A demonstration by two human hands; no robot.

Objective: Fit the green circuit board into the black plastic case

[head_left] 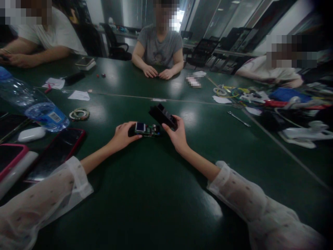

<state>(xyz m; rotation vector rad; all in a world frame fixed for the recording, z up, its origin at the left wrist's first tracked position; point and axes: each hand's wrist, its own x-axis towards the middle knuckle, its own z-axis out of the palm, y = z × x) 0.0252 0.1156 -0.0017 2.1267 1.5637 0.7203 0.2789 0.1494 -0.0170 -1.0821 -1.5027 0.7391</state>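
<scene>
Near the middle of the dark green table (125, 194), my left hand (125, 134) is closed around one end of a circuit board with a small screen (148, 129). The board seems to sit in a black base, low over the tabletop. Just to its right, my right hand (177, 133) grips a black plastic casing (162, 114), hollow side partly showing. The casing is tilted and raised above the board's right end. Whether the two parts touch, I cannot tell.
At left stand a water bottle (47, 111), a phone (56, 152), a white earbud case (31, 134) and a bracelet (79, 114). To the right lie a wrench (238, 118) and a heap of cables (241, 93). Several people sit around the far side; one person's hands (158, 73) rest opposite.
</scene>
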